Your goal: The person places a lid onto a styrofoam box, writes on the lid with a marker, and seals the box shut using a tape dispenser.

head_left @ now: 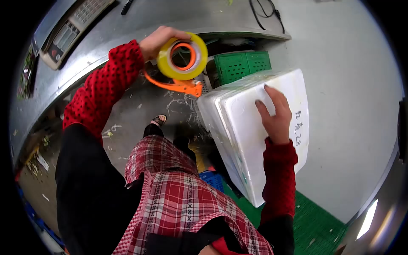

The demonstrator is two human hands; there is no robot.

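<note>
Wrapped round a tape dispenser, my left hand (159, 41) holds it above the floor near the bench edge. The dispenser (176, 86) is orange and carries a large roll of yellow tape (164, 57). Its lower end is close to the top left corner of a white foam box (242, 114). The box is tilted, has clear tape along its side and dark handwriting on its face. My right hand (278, 117) rests on or just over that face, fingers apart, with nothing in it.
A metal bench (148, 17) runs along the top, bearing a scale (70, 36) and a black cable (278, 15). Behind the box is a green crate (242, 66). A blue crate (211, 180) stands low by the apron. Scraps litter the floor.
</note>
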